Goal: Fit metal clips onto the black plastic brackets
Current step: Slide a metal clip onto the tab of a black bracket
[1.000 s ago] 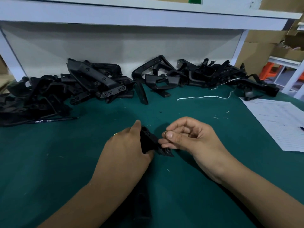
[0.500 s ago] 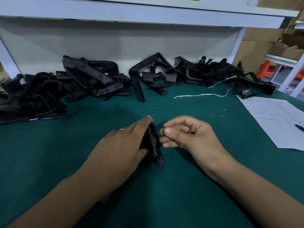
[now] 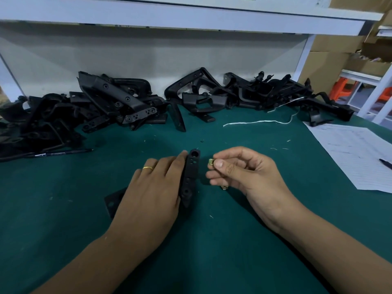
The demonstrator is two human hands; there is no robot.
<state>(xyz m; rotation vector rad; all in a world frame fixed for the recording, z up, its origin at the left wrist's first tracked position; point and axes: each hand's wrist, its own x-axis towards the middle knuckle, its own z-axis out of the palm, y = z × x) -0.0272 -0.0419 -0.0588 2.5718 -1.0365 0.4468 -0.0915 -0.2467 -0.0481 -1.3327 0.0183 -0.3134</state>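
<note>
The left hand (image 3: 152,194) has turned the black bracket (image 3: 189,177) since a moment ago, so its holed face now looks up, and steadies it on the surface (image 3: 63,219) near the middle, fingers laid along its left edge. The right hand (image 3: 244,177) pinches a brass-coloured clip (image 3: 210,162) just beside the bracket's far end, apart from it. With the holes exposed, the clip can likely be pressed on next.

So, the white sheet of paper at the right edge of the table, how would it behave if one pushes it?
The sheet of paper lies flat and thin, so it probably bends or wrinkles when pushed. It looks very light. On the green table cover it may drag rather than glide.
</note>
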